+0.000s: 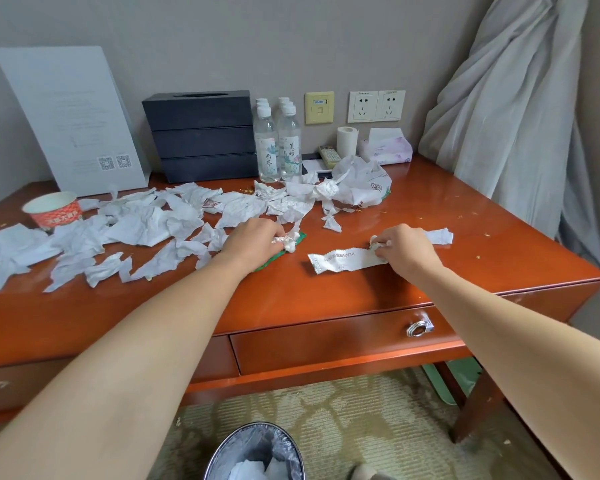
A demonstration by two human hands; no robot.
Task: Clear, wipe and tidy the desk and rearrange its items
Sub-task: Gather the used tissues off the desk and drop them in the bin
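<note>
Torn paper scraps [146, 226] lay in a broad band across the left and middle of the worktop [465, 216]. The band ran roughly left to right, from the paper cup [54, 209] towards the crumpled white bag [364, 185] near the back. I saw the left hand [253, 240] curled round a small paper wad [286, 241] and resting on a green wrapper [300, 237] at the band's near edge. The right hand [406, 247] pinched one end of a long printed strip [343, 261]. That strip lay flat, its long axis left to right, and its free end pointed at the left hand without touching it. Another scrap [440, 236] poked out just beyond the right hand. Bare wood lay open along the front edge and over the right end, dotted with crumbs. Below the front edge, the waste bin [257, 452] stood on the carpet between the two forearms.
</note>
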